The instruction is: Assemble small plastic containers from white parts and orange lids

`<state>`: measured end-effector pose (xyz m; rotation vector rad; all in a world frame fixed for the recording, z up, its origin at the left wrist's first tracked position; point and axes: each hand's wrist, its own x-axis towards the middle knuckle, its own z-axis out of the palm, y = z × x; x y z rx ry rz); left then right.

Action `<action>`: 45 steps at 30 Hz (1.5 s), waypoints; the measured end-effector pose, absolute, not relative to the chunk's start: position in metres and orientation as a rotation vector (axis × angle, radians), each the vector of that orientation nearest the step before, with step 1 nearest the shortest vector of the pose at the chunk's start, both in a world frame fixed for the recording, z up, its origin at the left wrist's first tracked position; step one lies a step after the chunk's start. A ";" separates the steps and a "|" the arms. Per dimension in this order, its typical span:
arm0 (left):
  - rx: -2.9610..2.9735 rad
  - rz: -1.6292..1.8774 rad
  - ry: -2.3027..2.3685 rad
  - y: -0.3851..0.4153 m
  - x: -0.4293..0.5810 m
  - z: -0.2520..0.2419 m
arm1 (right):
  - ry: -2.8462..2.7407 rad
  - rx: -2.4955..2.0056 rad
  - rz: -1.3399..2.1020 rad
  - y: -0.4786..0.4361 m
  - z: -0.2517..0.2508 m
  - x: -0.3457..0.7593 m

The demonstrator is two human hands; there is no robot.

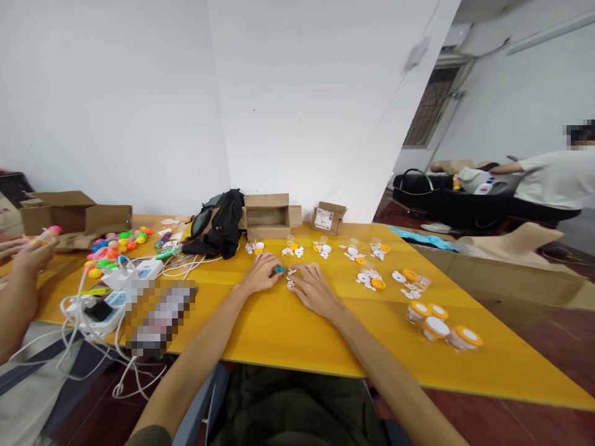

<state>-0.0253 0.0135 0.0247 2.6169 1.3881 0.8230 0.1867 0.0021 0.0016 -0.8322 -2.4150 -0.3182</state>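
Near the middle of the table, my left hand (261, 274) has its thumb and fingers closed on a small teal piece (279, 269), whose kind is too small to tell. Across from it my right hand (317, 288) rests low over the tabletop with its fingers apart. Its fingertips are at a few small white pieces with dark spots (290, 284), which lie between the two hands. Just beyond are loose groups of similar white pieces (299, 251) with orange ring lids and clear jars.
Several closed jars with orange-and-white lids (435, 328) stand at the right. Cardboard boxes (267, 214) and a black bag (225, 223) line the wall. Power strips (109, 313) with white cables, colourful balls (116, 244) and another person's hands (32, 254) are at the left.
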 end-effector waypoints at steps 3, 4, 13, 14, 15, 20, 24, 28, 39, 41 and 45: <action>2.607 0.834 1.403 0.012 -0.025 0.026 | -2.416 -0.813 -0.315 0.002 0.002 0.186; 2.604 0.839 1.406 0.012 -0.025 0.026 | -2.418 -0.804 -0.316 0.002 0.002 0.186; 2.551 0.892 1.383 0.012 -0.022 0.024 | -2.456 -0.718 -0.286 0.002 0.001 0.188; 2.548 0.893 1.377 0.011 -0.021 0.023 | -2.456 -0.709 -0.288 0.002 0.000 0.188; 2.546 0.891 1.366 0.011 -0.019 0.023 | -2.452 -0.703 -0.291 0.002 0.000 0.189; 2.564 0.871 1.313 0.009 -0.013 0.022 | -2.345 -0.729 -0.301 0.005 -0.002 0.191; 2.602 0.855 1.272 0.009 -0.010 0.020 | -2.203 -0.860 -0.323 0.010 -0.004 0.190; 2.638 0.837 1.221 0.010 -0.008 0.019 | -2.109 -0.975 -0.399 0.018 -0.006 0.187; 2.634 0.810 1.214 0.012 -0.008 0.017 | -2.176 -1.066 -0.492 0.031 -0.018 0.184; 2.640 0.810 1.203 0.012 -0.009 0.016 | -2.175 -1.070 -0.505 0.031 -0.019 0.184; 2.645 0.814 1.194 0.010 -0.009 0.017 | -2.181 -1.095 -0.523 0.031 -0.018 0.183</action>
